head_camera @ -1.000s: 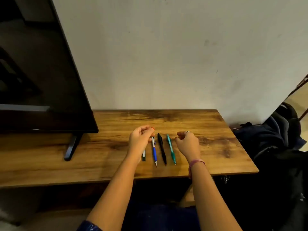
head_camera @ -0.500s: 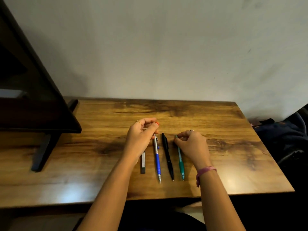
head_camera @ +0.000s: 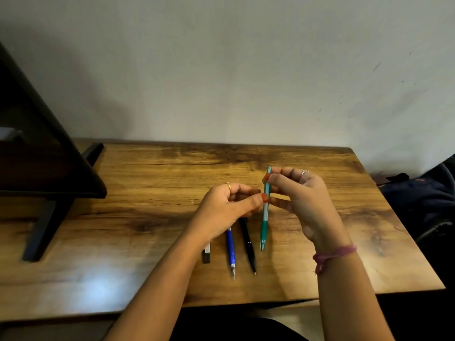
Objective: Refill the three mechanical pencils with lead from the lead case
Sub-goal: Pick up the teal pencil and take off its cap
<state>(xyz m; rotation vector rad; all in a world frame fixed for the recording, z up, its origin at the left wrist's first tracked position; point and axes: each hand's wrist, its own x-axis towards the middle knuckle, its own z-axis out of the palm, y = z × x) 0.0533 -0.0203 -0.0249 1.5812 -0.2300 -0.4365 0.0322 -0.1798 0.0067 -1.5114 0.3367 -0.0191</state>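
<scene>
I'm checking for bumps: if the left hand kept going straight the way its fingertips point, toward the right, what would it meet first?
Most likely the teal pencil, held raised in the right hand. The left hand has its thumb tip right beside the barrel; whether it touches already is unclear from this one view.

Green pencil (head_camera: 265, 212) held upright; blue pencil (head_camera: 230, 249), black pencil (head_camera: 248, 244), lead case (head_camera: 206, 253) lying parallel

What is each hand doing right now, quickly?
Left hand: touches the green mechanical pencil with curled fingertips; a firm grip cannot be told.
Right hand: holds the green mechanical pencil.
</scene>
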